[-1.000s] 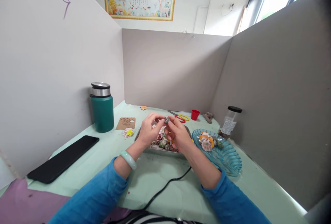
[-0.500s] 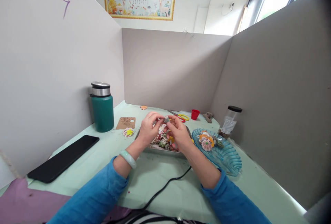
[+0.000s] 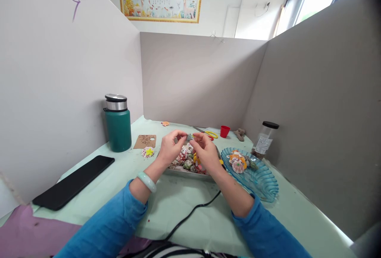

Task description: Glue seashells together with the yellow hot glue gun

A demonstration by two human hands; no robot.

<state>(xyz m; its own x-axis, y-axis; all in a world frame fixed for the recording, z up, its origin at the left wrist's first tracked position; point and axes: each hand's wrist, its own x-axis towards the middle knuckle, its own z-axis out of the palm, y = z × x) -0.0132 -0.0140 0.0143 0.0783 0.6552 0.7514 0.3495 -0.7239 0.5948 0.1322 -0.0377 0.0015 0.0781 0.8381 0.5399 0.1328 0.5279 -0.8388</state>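
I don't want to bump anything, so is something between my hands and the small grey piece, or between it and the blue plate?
Nothing visible separates them from the piece: your left hand pinches it, and your right hand is right at it. Toward the plate, your right hand itself is in the way.
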